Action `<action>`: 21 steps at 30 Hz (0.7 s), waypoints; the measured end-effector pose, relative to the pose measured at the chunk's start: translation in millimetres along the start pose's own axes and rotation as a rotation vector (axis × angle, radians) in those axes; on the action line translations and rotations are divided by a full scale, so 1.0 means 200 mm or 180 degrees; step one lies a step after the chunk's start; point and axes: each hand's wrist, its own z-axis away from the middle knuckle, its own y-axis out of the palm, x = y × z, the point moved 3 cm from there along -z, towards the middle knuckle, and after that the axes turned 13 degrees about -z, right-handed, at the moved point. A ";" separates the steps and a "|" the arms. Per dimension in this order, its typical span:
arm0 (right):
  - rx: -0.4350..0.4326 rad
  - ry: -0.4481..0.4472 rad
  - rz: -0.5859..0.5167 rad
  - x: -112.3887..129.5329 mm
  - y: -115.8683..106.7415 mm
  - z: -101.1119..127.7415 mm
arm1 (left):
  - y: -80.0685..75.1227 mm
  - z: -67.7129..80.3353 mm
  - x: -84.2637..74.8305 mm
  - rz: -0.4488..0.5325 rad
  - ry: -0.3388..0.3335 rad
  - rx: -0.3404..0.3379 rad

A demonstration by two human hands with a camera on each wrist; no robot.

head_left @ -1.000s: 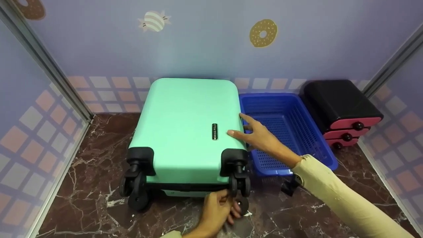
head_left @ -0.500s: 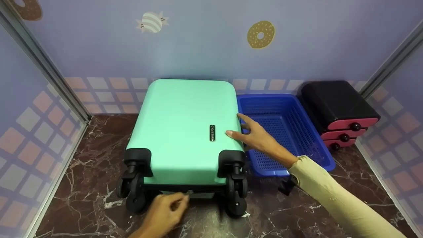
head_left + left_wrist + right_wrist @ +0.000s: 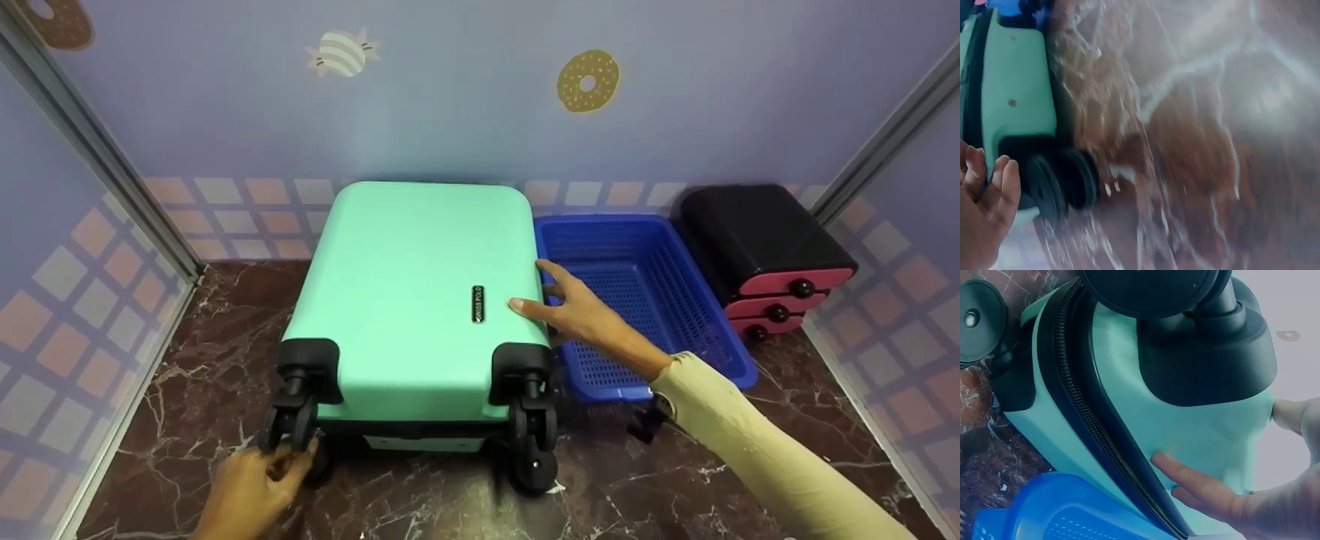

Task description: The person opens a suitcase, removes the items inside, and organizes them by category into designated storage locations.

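A lilac wall [image 3: 450, 120] rises behind and a marbled floor [image 3: 420, 514] spreads beneath a mint suitcase [image 3: 420, 270], which lies flat with its wheeled end nearest the camera. Just to the suitcase's right sits a blue basket [image 3: 690, 307]; farther right, beyond it, stands a black drawer box [image 3: 765, 232] with pink fronts. The right grip [image 3: 581, 307] spans the suitcase's right edge, thumb on the top, fingers extended along the side and clasping nothing. The left grip [image 3: 251, 484] is bent in at the suitcase's near left corner, close by the left wheel [image 3: 281, 427]; whether it pinches anything cannot be told. The right wheel [image 3: 534, 469] juts from the opposite near corner. A dark zip [image 3: 1080, 396] follows the suitcase's side seam, and a small nameplate [image 3: 478, 304] marks its top, left of the right thumb. The tight spot appears to be that left corner: the wheel could block or catch the fingers, and a zip drawn there at an angle could jam on the bend. A hard tug might also twist the suitcase, since the right-side contact looks light and the top smooth; swung rightward, it could shove the basket.
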 end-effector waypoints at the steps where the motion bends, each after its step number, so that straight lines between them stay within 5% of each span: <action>1: 0.0000 0.0011 -0.0012 0.00 0.00 0.00 | -0.01 -0.01 0.02 -0.0099 -0.0002 0.0014; 4: -0.0032 0.0062 -0.0016 0.00 -0.01 0.00 | -0.03 -0.03 0.06 -0.0303 0.0047 0.0054; 12: 0.0013 0.0061 0.0035 0.00 0.00 0.00 | -0.10 -0.09 0.14 -0.1031 0.1093 -0.0607; 17: -0.0080 -0.0030 0.0102 -0.04 -0.01 0.02 | -0.14 -0.15 0.12 -0.0955 0.0935 -0.0329; 19: -0.0132 -0.0100 0.0044 -0.06 -0.02 0.03 | -0.20 -0.17 0.07 -0.0740 0.0691 -0.0279; 21: -0.0183 -0.0167 -0.0059 -0.09 -0.03 0.05 | -0.29 -0.21 0.01 -0.0449 0.0397 -0.0519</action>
